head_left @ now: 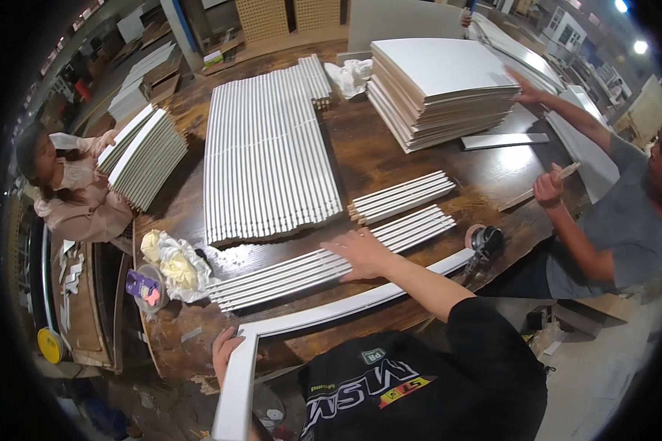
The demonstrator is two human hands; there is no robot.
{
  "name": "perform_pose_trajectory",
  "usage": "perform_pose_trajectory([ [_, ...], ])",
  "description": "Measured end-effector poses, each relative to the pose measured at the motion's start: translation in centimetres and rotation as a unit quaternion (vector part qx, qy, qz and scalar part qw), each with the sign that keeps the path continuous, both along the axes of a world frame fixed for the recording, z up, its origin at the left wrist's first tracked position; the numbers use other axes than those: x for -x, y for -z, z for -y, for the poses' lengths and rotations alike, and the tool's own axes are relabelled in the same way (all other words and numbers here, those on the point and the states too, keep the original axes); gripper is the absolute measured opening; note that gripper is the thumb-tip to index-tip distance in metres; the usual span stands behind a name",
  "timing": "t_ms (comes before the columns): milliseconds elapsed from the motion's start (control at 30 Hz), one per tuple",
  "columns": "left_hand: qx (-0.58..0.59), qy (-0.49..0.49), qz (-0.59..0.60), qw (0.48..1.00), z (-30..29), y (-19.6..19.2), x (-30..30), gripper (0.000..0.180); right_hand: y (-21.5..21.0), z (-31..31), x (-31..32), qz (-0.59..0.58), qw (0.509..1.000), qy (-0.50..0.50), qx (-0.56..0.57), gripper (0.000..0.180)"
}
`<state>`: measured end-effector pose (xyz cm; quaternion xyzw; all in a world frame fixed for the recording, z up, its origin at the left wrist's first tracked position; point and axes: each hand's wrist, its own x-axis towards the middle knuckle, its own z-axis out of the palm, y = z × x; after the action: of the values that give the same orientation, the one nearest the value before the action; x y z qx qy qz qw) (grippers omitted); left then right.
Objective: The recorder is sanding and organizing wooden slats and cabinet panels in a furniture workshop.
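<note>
My left hand (226, 354) is closed round the edge of a white L-shaped frame piece (353, 303), beside its mitred corner. One leg of the frame runs right along the table's near edge; the other comes down toward me. Stretched forward, my right hand (362, 253) lies with fingers spread on a row of white grooved strips (279, 283), gripping nothing visible. Just beyond it is a shorter bundle of similar strips (404, 197). A black hand tool with a pinkish disc (485, 241) sits at the frame's right end.
A broad layer of white strips (265, 154) and a tall stack of white panels (441, 70) cover the far table (360, 121). Plastic wrap (180, 268) and a purple-labelled tub (146, 288) stand left. One co-worker holds a strip bundle (146, 158); another touches the panels.
</note>
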<state>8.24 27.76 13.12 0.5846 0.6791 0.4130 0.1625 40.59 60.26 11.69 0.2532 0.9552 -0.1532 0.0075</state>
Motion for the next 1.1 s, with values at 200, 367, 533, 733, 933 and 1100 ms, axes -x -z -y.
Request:
perform_pose_trajectory([
  [200,-0.003,-0.018,0.099,0.995,-0.5,2.7,0.1,0.047,-1.6,-0.2,-1.0,-0.159,0.987,0.018,-0.015,0.072],
  [367,-0.064,-0.157,0.022,0.985,-2.6,3.5,-2.0,0.059,-4.0,1.3,-7.3,-0.292,0.918,0.218,-0.158,0.036],
  [533,0.000,-0.193,0.037,0.980,-4.1,2.2,-1.5,0.054,-1.2,4.6,-20.7,-0.018,0.757,0.603,-0.252,0.071],
  [733,0.037,-0.240,0.133,0.961,-4.1,1.5,0.5,0.045,-2.0,6.1,-26.2,-0.042,0.725,0.686,-0.031,0.080],
  [933,0.016,-0.342,0.084,0.936,1.2,3.8,8.3,0.040,-1.0,5.6,-32.8,-0.082,0.836,0.540,-0.048,0.085],
  [1100,-0.052,-0.302,0.039,0.951,1.9,2.9,9.0,0.039,-3.2,3.5,-28.2,-0.048,0.833,0.542,-0.104,0.073],
])
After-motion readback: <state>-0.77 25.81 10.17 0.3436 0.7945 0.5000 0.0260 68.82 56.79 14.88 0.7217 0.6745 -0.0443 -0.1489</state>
